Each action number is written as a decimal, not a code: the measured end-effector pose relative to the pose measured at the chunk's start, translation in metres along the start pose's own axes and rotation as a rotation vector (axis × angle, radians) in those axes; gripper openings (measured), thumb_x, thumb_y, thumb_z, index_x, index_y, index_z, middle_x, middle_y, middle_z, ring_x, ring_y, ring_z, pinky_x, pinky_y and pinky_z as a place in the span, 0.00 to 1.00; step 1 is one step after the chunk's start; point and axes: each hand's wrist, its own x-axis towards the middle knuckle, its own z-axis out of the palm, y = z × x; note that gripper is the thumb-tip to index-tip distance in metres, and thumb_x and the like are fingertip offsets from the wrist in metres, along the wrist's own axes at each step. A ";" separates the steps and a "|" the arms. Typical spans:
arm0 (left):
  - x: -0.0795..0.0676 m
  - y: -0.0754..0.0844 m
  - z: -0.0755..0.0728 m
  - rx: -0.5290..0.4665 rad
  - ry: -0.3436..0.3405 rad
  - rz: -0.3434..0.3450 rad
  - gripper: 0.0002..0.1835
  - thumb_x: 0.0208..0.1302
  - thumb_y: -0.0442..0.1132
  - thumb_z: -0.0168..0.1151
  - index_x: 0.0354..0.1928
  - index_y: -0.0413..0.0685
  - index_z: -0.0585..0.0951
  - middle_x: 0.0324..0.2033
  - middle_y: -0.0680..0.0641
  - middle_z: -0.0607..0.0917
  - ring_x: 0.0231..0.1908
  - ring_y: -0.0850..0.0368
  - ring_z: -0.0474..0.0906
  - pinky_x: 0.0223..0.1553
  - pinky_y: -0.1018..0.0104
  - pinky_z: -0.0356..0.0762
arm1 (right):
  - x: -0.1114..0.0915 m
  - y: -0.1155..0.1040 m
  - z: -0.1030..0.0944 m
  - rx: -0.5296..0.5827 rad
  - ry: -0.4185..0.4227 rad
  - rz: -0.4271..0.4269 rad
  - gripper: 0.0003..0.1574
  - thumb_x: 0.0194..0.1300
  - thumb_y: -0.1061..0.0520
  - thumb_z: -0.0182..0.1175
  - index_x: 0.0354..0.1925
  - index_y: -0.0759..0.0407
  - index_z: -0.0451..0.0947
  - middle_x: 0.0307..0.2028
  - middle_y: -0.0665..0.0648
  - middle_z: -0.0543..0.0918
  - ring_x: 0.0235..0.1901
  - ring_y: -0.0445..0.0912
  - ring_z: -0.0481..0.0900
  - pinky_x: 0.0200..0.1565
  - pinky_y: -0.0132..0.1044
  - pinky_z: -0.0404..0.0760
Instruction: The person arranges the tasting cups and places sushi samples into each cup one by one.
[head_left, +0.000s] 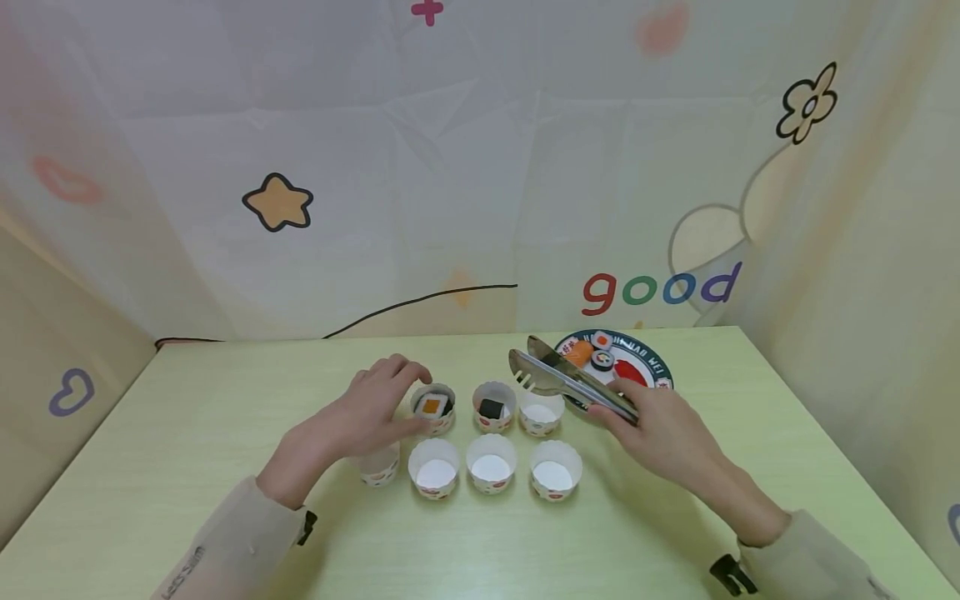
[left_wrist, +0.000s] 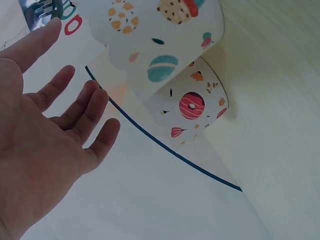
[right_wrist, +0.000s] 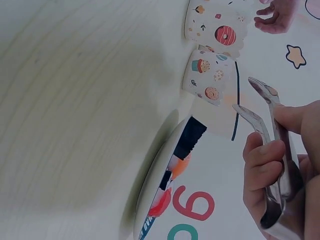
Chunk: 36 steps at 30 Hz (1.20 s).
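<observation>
My left hand [head_left: 378, 408] hovers with loosely spread fingers beside a paper cup [head_left: 444, 426] in the back row. That cup holds a toy sushi roll [head_left: 432, 406] with an orange centre; in the left wrist view, the hand [left_wrist: 55, 125] appears apart from the cups. My right hand [head_left: 660, 429] grips metal serving tongs [right_wrist: 282, 165] by the handles. Their jaws stand slightly apart above the back-right cup [head_left: 542, 421] and gripping nothing. A dark piece [head_left: 491, 408] lies inside the middle back cup [head_left: 494, 425].
A dark-rimmed plate [head_left: 656, 362] behind the tongs bears several sushi pieces, among them an orange one [head_left: 579, 353] and a round roll [head_left: 602, 360]. In the front row stand several patterned cups, one [head_left: 378, 468] partly behind my left hand. A printed curtain [head_left: 450, 192] backs the table.
</observation>
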 end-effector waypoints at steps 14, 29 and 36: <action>-0.024 -0.004 -0.008 0.008 0.008 -0.060 0.27 0.66 0.48 0.72 0.59 0.41 0.74 0.46 0.45 0.77 0.41 0.54 0.72 0.49 0.47 0.70 | -0.004 0.012 -0.009 -0.046 0.000 0.046 0.24 0.71 0.45 0.66 0.52 0.65 0.81 0.27 0.51 0.80 0.22 0.43 0.71 0.23 0.37 0.66; -0.039 -0.009 -0.010 -0.042 -0.094 -0.059 0.31 0.64 0.53 0.72 0.60 0.42 0.74 0.45 0.47 0.77 0.42 0.53 0.74 0.44 0.53 0.74 | -0.007 0.024 -0.017 -0.044 0.004 0.069 0.27 0.72 0.44 0.65 0.53 0.67 0.81 0.28 0.52 0.80 0.21 0.43 0.71 0.22 0.36 0.66; -0.039 -0.011 -0.011 -0.062 -0.097 -0.066 0.33 0.64 0.52 0.73 0.63 0.40 0.73 0.50 0.46 0.77 0.49 0.48 0.76 0.50 0.50 0.75 | -0.011 0.027 -0.019 -0.051 0.028 0.064 0.26 0.72 0.43 0.65 0.50 0.65 0.81 0.24 0.49 0.77 0.20 0.43 0.69 0.22 0.37 0.64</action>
